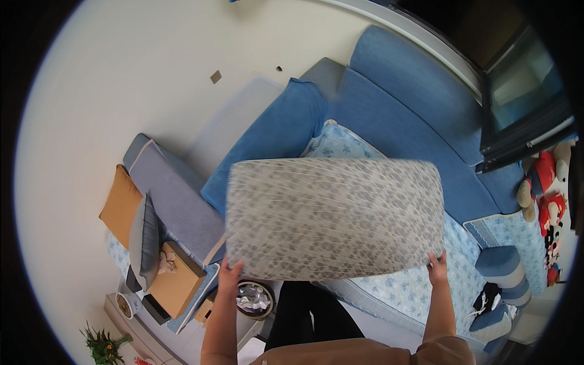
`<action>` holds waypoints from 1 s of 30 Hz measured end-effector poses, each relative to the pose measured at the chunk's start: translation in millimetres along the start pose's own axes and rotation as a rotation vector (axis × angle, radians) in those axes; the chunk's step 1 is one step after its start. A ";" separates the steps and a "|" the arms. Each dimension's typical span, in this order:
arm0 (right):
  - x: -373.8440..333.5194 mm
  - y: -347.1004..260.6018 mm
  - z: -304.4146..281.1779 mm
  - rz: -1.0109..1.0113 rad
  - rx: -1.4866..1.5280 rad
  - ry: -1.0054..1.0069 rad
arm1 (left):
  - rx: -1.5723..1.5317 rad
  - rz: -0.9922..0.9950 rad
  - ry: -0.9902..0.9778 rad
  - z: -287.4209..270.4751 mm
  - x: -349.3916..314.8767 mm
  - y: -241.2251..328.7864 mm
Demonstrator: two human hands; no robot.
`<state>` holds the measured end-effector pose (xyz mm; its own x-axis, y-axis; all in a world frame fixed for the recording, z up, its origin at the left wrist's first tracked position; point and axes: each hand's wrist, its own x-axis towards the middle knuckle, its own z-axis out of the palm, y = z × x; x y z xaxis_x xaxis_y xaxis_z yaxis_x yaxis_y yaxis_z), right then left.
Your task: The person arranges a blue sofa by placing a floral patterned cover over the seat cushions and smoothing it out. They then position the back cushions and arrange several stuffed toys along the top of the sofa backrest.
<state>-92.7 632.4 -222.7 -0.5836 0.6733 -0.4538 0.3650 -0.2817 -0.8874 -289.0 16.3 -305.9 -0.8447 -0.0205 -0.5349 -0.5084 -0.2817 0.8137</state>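
A large rectangular sofa cushion [334, 219] hangs in front of me, its facing side covered in beige and grey mottled cloth with pale lines. My left hand [230, 277] grips its lower left corner, and at the lower right corner my right hand [437, 269] has hold of it too. Both hands have fingers partly hidden by the cushion's edge. Behind and below it stretches the blue sofa [401, 115], with a light blue floral seat cover [401, 298] showing at the right. A blue cover [274, 137] lies over the backrest left of centre.
At the left are an orange pillow [120, 207], a grey pillow [144, 243] and a cardboard box [176, 280]. A lined bin [254, 299] stands near my legs. Striped cushions [504, 274] and stuffed toys [550, 207] are at the right, below an open window [526, 91].
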 end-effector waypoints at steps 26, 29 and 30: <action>177.8 33.0 301.9 -0.572 -0.736 -0.087 | 1.414 0.540 -0.213 215.2 316.4 21.2; 253.0 20.1 379.3 -0.474 -0.517 -0.098 | 1.525 0.611 -0.135 235.6 392.5 53.5; 270.9 12.0 402.5 -0.460 -0.532 -0.110 | 1.555 0.654 -0.130 242.3 410.9 63.3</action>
<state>-538.4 536.4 -389.1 -0.8234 0.5628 -0.0729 0.3519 0.4056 -0.8436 -708.8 222.5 -419.0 -0.9319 0.3525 -0.0858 0.3022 0.8850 0.3542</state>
